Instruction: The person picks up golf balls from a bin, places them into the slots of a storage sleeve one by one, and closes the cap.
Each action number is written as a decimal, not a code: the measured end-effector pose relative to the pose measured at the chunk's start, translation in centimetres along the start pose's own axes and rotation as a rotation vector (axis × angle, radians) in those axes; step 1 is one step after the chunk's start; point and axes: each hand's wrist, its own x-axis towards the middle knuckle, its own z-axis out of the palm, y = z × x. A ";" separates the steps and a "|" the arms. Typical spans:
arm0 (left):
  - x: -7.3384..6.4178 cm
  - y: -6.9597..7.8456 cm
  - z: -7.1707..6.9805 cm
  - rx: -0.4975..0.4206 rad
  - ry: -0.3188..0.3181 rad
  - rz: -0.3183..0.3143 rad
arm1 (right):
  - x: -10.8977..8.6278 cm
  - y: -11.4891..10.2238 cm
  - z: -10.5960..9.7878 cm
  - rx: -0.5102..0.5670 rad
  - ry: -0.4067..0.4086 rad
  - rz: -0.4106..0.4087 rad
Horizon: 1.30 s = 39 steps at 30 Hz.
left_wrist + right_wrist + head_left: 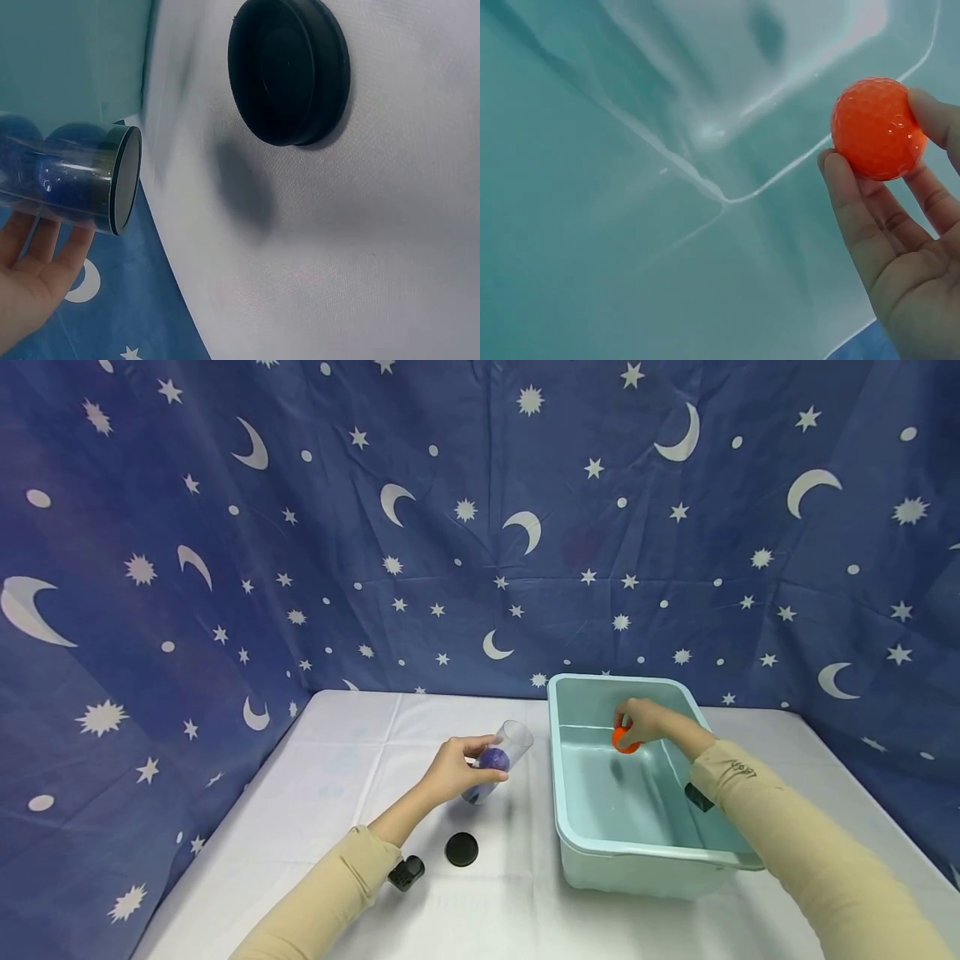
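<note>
My left hand [452, 770] grips a clear plastic tube [514, 740], held tilted over the white table with its open end up and to the right. Inside the tube sit two blue-purple balls [73, 169], stacked toward its closed bottom. Over in the pale green basin, my right hand [647, 723] pinches an orange golf ball [877, 129] between thumb and fingertips, above the basin floor. A round black cap [461, 849] lies on the table below the left hand, its hollow side showing in the left wrist view.
The deep green basin [567, 839] stands on the right part of the white tablecloth [337, 793]. Behind and at the sides hangs a blue curtain [450, 552] with white moons and stars. A small black camera [406, 872] is worn at the left wrist.
</note>
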 end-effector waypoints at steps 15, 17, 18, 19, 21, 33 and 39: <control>0.4 0.2 0.2 0.001 0.018 -0.006 | -0.7 -0.2 -1.8 0.244 0.088 -0.005; 0.5 0.3 0.2 -0.001 0.021 -0.006 | -0.9 -0.2 -2.1 0.273 0.109 0.006; 0.5 0.4 0.2 0.000 0.021 -0.005 | -0.9 -0.3 -2.2 0.286 0.117 0.011; 0.6 0.4 0.2 -0.002 0.020 -0.006 | -1.0 -0.3 -2.3 0.301 0.125 0.014; 0.6 0.5 0.2 -0.004 0.017 -0.005 | -1.1 -0.3 -2.4 0.342 0.135 0.024; 1.0 1.2 0.7 0.003 0.004 0.020 | -2.1 -1.9 -2.5 0.468 0.169 0.006; 1.2 1.2 0.8 0.012 0.007 0.020 | -2.8 -2.8 -2.7 0.508 0.192 -0.011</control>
